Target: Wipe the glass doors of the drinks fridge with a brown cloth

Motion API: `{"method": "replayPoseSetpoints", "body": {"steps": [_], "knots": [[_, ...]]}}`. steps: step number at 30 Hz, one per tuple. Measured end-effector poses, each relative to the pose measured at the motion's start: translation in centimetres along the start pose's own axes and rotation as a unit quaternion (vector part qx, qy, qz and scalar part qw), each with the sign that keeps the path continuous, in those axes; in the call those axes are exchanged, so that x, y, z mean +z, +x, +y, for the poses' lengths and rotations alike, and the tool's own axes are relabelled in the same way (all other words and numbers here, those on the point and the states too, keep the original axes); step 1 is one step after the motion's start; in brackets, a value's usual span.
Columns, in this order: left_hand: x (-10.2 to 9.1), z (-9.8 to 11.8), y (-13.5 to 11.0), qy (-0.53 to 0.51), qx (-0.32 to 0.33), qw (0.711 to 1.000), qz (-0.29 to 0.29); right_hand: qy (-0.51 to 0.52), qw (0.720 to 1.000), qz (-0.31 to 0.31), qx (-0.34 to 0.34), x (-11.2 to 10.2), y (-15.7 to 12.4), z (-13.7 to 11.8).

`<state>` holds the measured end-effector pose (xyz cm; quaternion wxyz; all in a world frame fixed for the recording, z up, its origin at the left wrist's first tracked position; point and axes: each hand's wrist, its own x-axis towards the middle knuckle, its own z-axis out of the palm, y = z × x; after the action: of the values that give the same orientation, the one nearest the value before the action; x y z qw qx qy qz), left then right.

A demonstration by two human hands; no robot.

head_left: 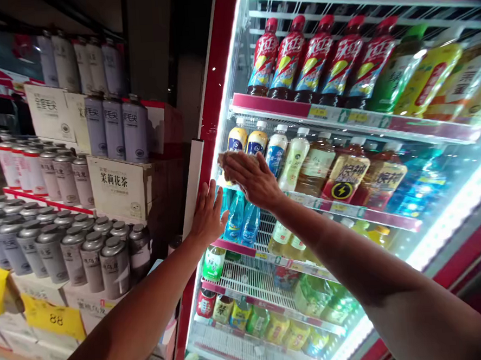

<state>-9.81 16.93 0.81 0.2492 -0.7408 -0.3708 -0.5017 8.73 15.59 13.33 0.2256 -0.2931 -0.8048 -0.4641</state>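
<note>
In the head view a lit drinks cooler (pixel 301 105) with a red frame stands before me. My right hand (pixel 253 176) lies over a crumpled brown cloth (pixel 232 167), in front of the second shelf's left end. Bottles with yellow caps and labels (pixel 256 138) show just above it. Lower and to the left, my left hand (pixel 207 212) rests at the cooler's left edge, fingers stretched and apart, holding nothing. A pale vertical strip (pixel 192 188) runs beside it. Blue bottles (pixel 249 223) show behind, between the two hands. Part of the cloth is hidden under my right fingers.
Left of the cooler, several grey cans (pixel 115 263) stand on stacked cartons (pixel 118 184), with a yellow price sign (pixel 53 316) below. Red-labelled bottles (pixel 263 56) line the cooler's top shelf. Small drinks (pixel 240 313) stand on a low shelf.
</note>
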Motion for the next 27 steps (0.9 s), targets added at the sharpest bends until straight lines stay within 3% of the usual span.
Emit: {"method": "replayPoseSetpoints", "body": {"steps": [3,7,11,13,17,19,23,27], "knots": [[0.3,-0.1,-0.3,-0.007,-0.014,1.0,-0.017,0.012,1.0,0.014,0.021,0.6,1.7,-0.5],[0.4,0.2,-0.6,-0.023,-0.039,0.998,-0.05,0.044,0.998,-0.013,-0.032,1.3,3.9,-1.1],[0.1,1.0,-1.3,-0.027,-0.053,0.996,-0.06,0.058,0.997,0.04,0.037,2.1,5.2,-2.0],[0.1,1.3,-2.1,-0.031,-0.063,0.995,-0.065,0.065,0.997,0.033,0.037,2.8,5.0,-3.0],[0.2,1.6,-4.0,-0.05,-0.08,0.993,-0.077,0.085,0.994,-0.035,-0.063,3.5,4.0,-4.5],[0.1,1.6,-4.7,-0.06,-0.078,0.992,-0.076,0.081,0.994,-0.036,-0.058,3.5,3.8,-4.6],[-0.1,1.8,-5.2,-0.083,-0.094,0.991,-0.041,0.056,0.998,0.002,0.017,3.6,3.2,-5.4],[0.1,1.9,-5.5,-0.093,-0.098,0.991,-0.006,0.057,0.996,-0.039,-0.049,3.8,1.6,-6.3]]}}
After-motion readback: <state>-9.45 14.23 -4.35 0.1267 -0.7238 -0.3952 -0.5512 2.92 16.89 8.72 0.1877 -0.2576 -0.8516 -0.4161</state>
